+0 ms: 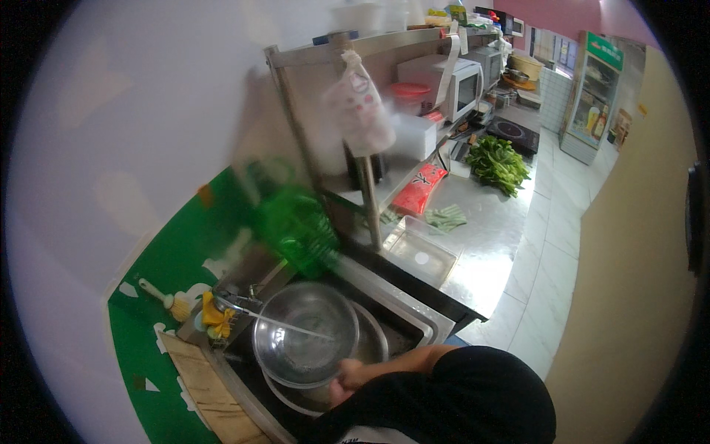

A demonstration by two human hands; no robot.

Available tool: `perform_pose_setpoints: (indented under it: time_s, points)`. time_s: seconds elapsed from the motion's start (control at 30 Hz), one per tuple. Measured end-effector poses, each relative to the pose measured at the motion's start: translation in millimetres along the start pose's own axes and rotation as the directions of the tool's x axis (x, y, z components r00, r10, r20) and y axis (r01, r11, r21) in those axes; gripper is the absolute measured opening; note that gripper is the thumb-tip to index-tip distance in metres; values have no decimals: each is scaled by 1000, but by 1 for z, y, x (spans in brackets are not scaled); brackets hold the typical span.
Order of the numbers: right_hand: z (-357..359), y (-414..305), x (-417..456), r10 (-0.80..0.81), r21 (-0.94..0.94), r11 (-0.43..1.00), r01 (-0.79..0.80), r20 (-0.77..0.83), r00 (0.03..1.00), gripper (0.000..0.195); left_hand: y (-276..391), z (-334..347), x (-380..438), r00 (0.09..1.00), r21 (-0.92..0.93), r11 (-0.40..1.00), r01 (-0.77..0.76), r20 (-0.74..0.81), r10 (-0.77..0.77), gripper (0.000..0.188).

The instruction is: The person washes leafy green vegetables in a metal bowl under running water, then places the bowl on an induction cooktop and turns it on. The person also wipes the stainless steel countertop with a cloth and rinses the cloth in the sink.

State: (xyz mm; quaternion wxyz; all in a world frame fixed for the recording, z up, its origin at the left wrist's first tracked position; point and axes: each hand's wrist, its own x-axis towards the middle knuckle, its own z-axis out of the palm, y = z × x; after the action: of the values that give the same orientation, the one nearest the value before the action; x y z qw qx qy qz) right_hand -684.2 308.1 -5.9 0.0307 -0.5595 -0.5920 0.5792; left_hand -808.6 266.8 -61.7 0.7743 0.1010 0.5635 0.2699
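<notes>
A stainless-steel basin (302,311) sits over a larger metal basin (378,339) in the sink (413,327). From the faucet (236,305) a stream of water runs into the upper basin, which has some water at its bottom. My right hand (352,374) is closed at the near rim of that upper basin. Just below it, part of my left hand (338,393) shows by the same rim. My sleeve hides much of the left hand, so its grip cannot be made out.
Left of the sink are a yellow cloth (215,316), a brush (166,299) and a wooden board (205,383). A blurred green plastic item (297,227) stands behind. The steel counter (488,250) holds a clear tray (420,252), a red packet (419,188), leafy greens (498,164) and a microwave (463,91).
</notes>
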Motion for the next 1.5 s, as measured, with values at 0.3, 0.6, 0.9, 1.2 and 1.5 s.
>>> perform_pose_setpoints:
  time_s: [0.3, 0.6, 0.9, 1.2, 1.5]
  points:
    - [7, 17, 13, -29, 100, 994, 41, -117, 993, 33, -5, 3, 18, 994, -462, 880, 107, 39, -100, 42]
    - [11, 28, 20, -120, 24, 992, 124, -129, 984, 37, -6, -9, 17, 985, -296, 953, 68, 170, -18, 42]
    - [21, 34, 25, -160, -86, 986, 145, -210, 965, 35, -13, -16, 27, 984, -253, 967, 36, 178, 10, 39]
    - [17, 36, 23, -200, -76, 979, 190, -168, 965, 36, -19, -20, 36, 981, -219, 976, 2, 192, 41, 36]
    - [18, 33, 18, -206, -29, 978, 204, -195, 959, 32, -14, -20, 25, 948, -178, 981, -80, 290, 130, 36]
